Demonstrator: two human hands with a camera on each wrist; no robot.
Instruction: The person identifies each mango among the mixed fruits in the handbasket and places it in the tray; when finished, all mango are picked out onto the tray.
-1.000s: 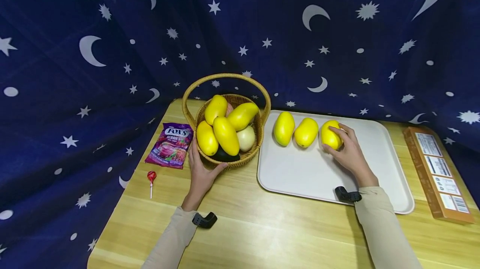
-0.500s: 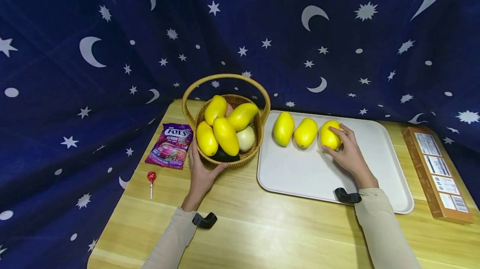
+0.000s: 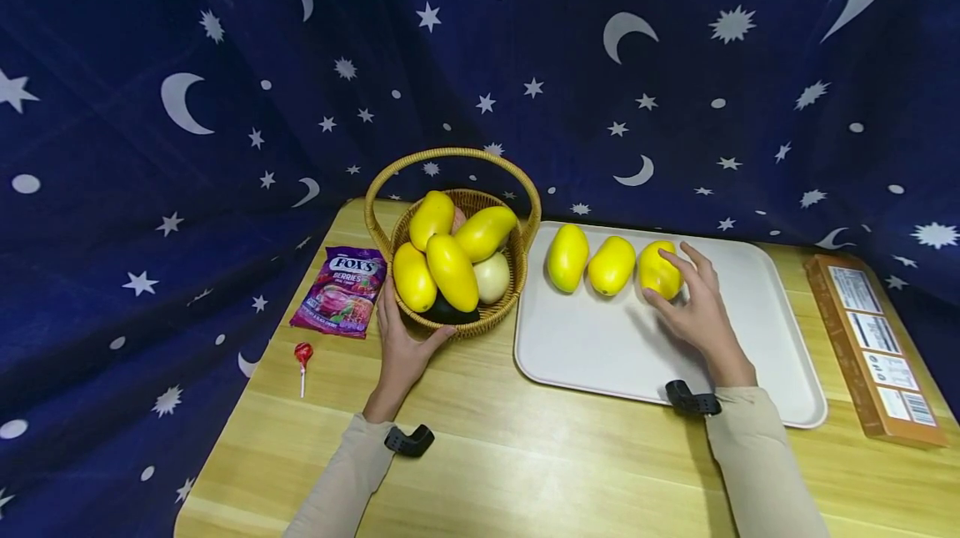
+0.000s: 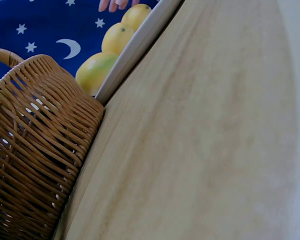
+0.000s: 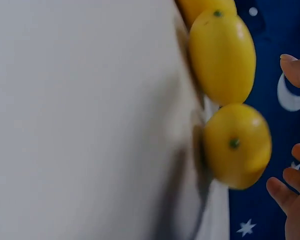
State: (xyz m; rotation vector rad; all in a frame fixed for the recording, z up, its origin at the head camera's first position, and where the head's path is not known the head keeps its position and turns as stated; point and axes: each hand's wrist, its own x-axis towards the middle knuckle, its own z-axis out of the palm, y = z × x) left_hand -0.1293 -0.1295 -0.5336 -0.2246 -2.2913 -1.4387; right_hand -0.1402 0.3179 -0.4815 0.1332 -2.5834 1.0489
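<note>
My left hand (image 3: 405, 346) rests against the near left side of a wicker basket (image 3: 491, 323), thumb spread along its front and fingers along its left. Yellow mangoes (image 3: 452, 271), a pale round fruit (image 3: 492, 278) and something dark fill the basket, whose wicker side (image 4: 40, 135) shows large in the left wrist view. On the white tray (image 3: 592, 346) three mangoes lie in a row. Around the rightmost mango (image 3: 654, 269) my right hand (image 3: 701, 304) hovers with fingers spread. In the right wrist view, a gap separates this mango (image 5: 237, 147) from the fingers (image 5: 282, 195).
Left of the basket lies a purple candy bag (image 3: 341, 292), with a red lollipop (image 3: 303, 353) in front of it. An orange-brown box (image 3: 873, 346) lies right of the tray. A dark blue curtain (image 3: 570, 62) hangs behind the wooden table (image 3: 525, 463).
My right hand has let go of the rightmost mango and shifted slightly off it, its fingers spreading. The left hand and basket have stayed put.
</note>
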